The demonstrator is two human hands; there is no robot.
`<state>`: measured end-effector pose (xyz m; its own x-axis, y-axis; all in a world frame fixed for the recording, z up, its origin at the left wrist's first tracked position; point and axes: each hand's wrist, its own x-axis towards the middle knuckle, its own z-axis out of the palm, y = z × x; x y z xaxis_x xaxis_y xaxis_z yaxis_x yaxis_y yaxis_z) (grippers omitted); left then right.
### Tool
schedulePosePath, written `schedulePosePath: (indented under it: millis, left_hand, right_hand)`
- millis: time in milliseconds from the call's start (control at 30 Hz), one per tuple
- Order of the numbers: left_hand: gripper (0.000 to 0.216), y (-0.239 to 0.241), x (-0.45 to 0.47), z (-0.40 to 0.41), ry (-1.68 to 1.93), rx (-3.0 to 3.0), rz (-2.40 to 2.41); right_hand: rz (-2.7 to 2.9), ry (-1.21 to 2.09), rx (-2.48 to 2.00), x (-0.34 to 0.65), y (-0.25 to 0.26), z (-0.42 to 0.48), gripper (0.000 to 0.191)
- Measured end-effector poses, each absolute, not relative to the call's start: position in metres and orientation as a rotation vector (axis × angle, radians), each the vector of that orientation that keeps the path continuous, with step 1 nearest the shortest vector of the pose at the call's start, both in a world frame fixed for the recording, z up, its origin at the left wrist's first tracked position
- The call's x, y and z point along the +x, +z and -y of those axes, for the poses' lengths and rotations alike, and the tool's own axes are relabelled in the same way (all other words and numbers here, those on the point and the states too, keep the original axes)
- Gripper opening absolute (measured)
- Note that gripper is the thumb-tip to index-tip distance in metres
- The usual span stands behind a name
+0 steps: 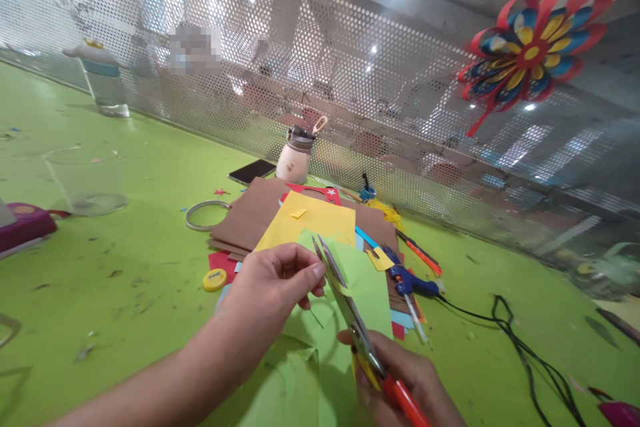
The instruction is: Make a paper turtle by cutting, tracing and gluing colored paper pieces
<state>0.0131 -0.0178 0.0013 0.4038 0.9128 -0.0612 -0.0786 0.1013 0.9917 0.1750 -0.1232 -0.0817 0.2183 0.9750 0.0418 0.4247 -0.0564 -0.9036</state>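
My right hand (395, 367) is closed round the handles of a pair of scissors (350, 307) with red and yellow on the grips. Its blades point up and away, slightly parted. Left of the blades, my left hand (280, 280) pinches thumb against fingers at what looks like a narrow strip of green paper (344, 289), which curls by the blades; the pinched end is hidden. Below both hands lie light green paper sheets (373, 290). Just beyond them is a yellow sheet (313, 217) with a small yellow scrap (299, 214) on it.
Brown card (250, 213) lies under the sheets. A blue glue gun (413, 280) with a black cord (520, 340) is at right. Behind stand a jar-shaped bottle (293, 160) and a phone (253, 171). A roll of tape (206, 215) and clear cup (90, 183) are left. A perforated screen (340, 80) borders the table.
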Motion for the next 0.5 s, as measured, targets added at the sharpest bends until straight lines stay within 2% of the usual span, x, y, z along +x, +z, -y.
schedulePosePath:
  millis: [500]
  left_hand:
    - [0.017,-0.0039,0.0128,0.0177,0.888,1.254,-0.882]
  right_hand:
    - [1.216,0.943,-1.611,0.1691,-0.0697,0.1254,0.029]
